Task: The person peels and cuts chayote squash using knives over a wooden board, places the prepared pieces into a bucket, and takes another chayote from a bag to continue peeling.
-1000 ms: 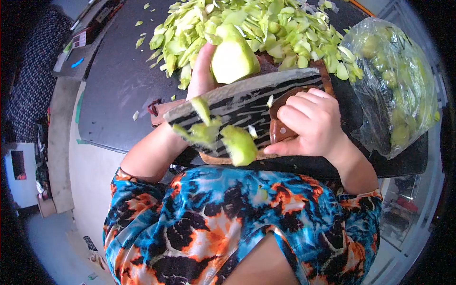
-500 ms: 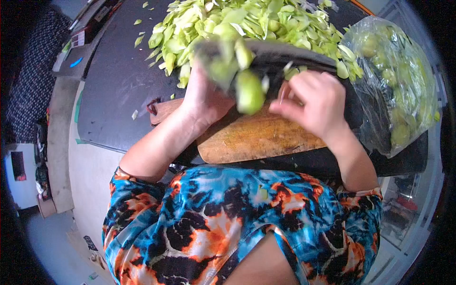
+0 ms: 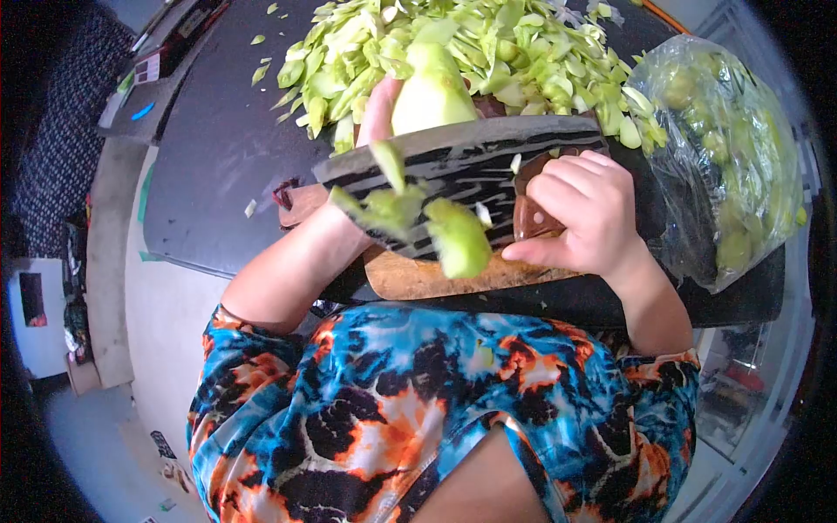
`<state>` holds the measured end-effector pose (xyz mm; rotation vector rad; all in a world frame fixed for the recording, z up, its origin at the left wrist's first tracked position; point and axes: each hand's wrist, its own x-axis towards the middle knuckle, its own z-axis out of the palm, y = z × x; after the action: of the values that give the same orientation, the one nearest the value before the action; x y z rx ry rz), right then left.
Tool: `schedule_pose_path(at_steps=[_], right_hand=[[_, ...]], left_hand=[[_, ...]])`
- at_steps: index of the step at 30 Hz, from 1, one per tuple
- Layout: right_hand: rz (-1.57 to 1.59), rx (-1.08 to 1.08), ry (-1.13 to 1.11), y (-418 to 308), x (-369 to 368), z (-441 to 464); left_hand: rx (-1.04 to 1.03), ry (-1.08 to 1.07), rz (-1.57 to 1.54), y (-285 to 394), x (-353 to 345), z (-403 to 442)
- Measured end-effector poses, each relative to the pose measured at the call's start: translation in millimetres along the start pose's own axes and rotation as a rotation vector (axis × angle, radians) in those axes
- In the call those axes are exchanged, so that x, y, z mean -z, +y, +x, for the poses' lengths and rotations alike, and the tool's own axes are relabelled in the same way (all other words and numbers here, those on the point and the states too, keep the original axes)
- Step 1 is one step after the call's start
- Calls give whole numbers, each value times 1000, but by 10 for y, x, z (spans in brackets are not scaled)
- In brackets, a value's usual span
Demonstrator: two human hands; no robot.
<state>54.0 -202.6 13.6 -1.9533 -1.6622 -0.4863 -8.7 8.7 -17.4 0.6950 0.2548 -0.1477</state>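
Pale green and smooth, the vegetable [image 3: 432,98] fills your left hand [image 3: 377,112]'s grasp; your right hand [image 3: 586,205] clenches the cleaver [image 3: 471,157]; the desk [image 3: 209,166] stretches left past the board [image 3: 418,279].

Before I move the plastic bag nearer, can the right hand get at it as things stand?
Probably not to grasp it: the plastic bag lies beside the right hand, apparently unblocked, but that hand is closed around the cleaver handle.
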Motion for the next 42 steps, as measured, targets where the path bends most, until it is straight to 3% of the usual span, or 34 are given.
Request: schedule_pose_path(at_steps=[4, 7, 10, 13, 15, 17, 18, 20, 23, 27, 30, 31, 32, 34, 35, 38, 40, 42], right_hand=[[-19, 7, -18, -2, -3, -30], [-37, 24, -21, -18, 13, -27], [-35, 29, -2, -45, 40, -10], [-52, 10, -19, -23, 30, -25], [-54, -13, -49, 10, 32, -15], [-105, -151, -15, 145, 22, -4], [-132, -223, 2, 242, 20, -11], [-117, -624, 53, 541, 31, -74], [-171, -705, 47, 778, 130, -179], [32, -473, 139, 391, 181, -48], [48, -264, 9, 178, 214, 2], [9, -202, -6, 136, 195, 1], [-32, -140, -22, 106, 174, 2], [-10, -122, -7, 77, 85, -19], [-17, -116, -14, 53, 72, -18], [-53, -102, -19, 38, 57, -9], [-76, -96, -20, 90, 41, -7], [-93, -224, -31, 209, 32, -19]], left_hand=[[102, -488, -392, -19, 227, 85], [57, -508, -402, -20, 242, 148], [-178, -93, 174, -32, 29, 65], [32, -271, -189, -28, 86, 25], [46, -401, -250, -49, 95, 50], [-188, 19, 153, -104, -7, -45], [-203, 29, 99, -62, -100, -45], [-238, 6, 171, -94, -47, -9], [-305, 91, 187, -132, -15, 83], [-240, 106, 207, -79, 45, 84], [-266, 135, 131, -118, -89, 77], [-255, 108, 305, -106, -112, -14], [-256, -3, 273, -141, 84, 81], [-116, 5, 121, -87, -40, 16], [79, -543, -406, -97, 317, 198], [-116, -86, 148, -73, -1, 37], [-112, -30, 94, -102, 48, 57], [-293, 107, 214, -157, -14, 85]])
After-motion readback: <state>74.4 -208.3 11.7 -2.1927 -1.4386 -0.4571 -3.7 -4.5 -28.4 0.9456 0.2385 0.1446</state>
